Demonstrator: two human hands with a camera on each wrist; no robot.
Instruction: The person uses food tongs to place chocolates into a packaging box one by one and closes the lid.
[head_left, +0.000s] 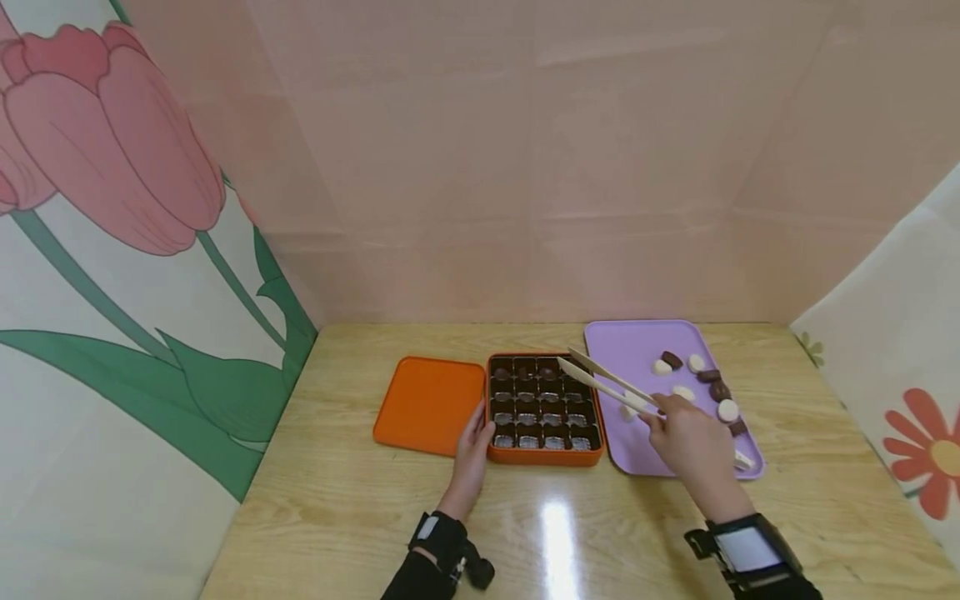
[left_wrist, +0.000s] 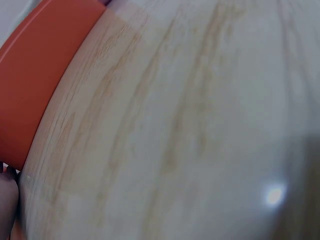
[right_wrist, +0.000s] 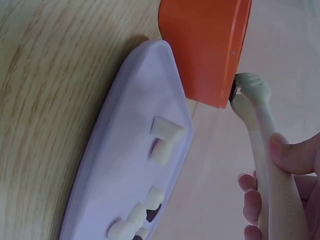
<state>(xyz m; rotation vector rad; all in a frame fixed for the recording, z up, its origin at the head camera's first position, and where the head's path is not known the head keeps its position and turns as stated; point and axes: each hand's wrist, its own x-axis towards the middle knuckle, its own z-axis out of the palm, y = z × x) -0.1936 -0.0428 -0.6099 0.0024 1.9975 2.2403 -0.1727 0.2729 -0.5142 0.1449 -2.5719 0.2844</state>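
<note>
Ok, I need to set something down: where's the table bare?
The table is bare left of the orange lid, up to the tulip backdrop; in front of the orange box, between the wristbands; and right of the purple tray. It's crowded along lid, box and tray, with the left hand at the box's edge and the right hand holding tongs.

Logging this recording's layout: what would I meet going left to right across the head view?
Pink tulip print, orange lid, orange compartment box, purple tray, red flower print.
</note>
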